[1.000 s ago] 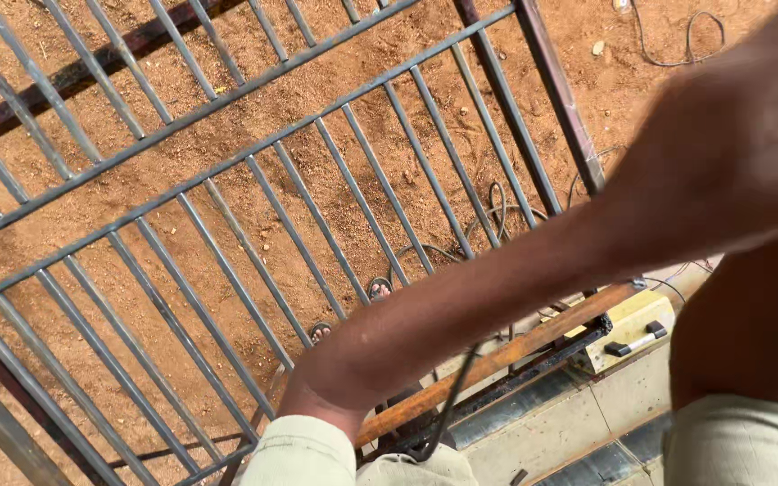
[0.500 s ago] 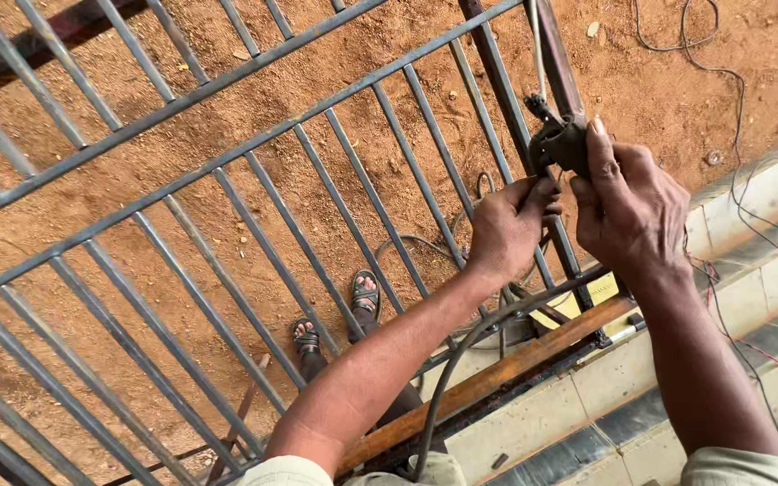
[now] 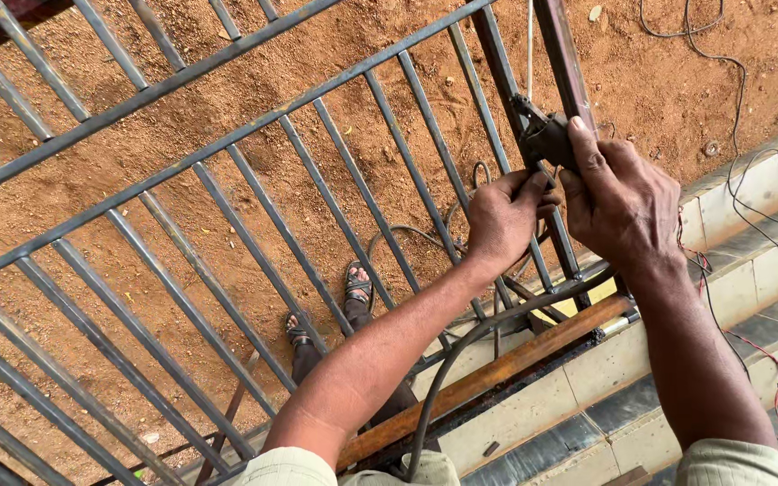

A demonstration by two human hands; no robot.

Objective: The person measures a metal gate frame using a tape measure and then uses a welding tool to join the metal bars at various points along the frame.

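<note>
The dark clamp-like tool (image 3: 547,135) now sits against the upright bar (image 3: 562,72) of the metal gate frame (image 3: 227,144), near the frame's right edge. A second ago your arm crossed the view and hid the work; half a second ago both hands had arrived at the tool; now they are closer in and steadier, so you appear to be seating or adjusting it on the bar rather than reaching for it.

Your right hand (image 3: 628,202) is wrapped round the tool's rear, thumb pressed along its top, fingers curled tight. Your left hand (image 3: 502,216) is closed just below it, fingertips meeting the right hand; what it pinches is hidden, possibly the dark cable (image 3: 461,360) that runs down past your left forearm, but I cannot confirm that.

Around this: slanted gate bars over red soil (image 3: 137,207), sandalled feet (image 3: 326,310) visible through the bars, a wooden plank (image 3: 497,369) along a concrete kerb (image 3: 767,252), thin wires (image 3: 731,81) trailing on the ground.
</note>
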